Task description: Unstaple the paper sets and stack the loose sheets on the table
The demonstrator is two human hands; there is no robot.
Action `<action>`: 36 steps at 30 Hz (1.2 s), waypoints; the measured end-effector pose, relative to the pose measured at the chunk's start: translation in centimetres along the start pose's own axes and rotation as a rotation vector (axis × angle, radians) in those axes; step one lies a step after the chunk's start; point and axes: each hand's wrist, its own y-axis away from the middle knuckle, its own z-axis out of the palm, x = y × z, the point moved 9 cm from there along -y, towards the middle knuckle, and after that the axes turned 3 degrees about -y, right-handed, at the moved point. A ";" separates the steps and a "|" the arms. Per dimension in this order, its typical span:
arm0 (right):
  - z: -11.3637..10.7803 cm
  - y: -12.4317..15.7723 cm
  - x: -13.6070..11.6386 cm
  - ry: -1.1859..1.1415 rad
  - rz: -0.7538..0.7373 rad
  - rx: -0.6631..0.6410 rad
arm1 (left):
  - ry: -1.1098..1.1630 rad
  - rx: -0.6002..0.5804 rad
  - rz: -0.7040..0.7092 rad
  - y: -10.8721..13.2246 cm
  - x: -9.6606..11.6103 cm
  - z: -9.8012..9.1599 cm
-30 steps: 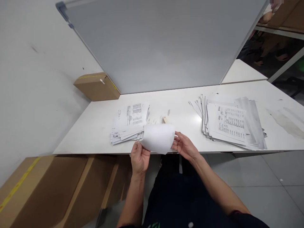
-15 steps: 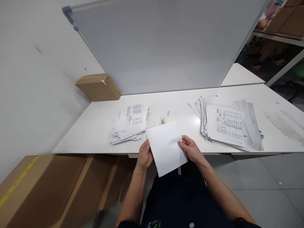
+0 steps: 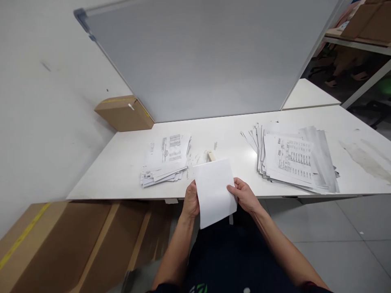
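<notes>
Folded white sheet (image 3: 215, 191) held over the worktop (image 3: 122, 162) near edge, left hand (image 3: 191, 200) and right hand (image 3: 244, 195) each pinching a side edge. Judged light, limp, easily creased; edge grips suit it.

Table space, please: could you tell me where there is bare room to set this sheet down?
Bare tabletop lies between the small paper pile and the large fanned stack, though an eraser-like block and scraps sit mid-gap. More bare room beside the cardboard box.
</notes>
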 end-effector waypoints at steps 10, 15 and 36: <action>-0.5 1.6 -8.9 0.238 -0.511 0.201 | -0.332 0.190 0.379 0.7 4.5 -1.5; 0.1 0.7 -8.2 0.289 -0.483 0.158 | -0.550 0.315 0.439 1.5 5.0 -1.1; 0.1 0.4 -7.0 0.701 -0.387 0.006 | -0.357 0.286 0.613 1.7 4.7 0.2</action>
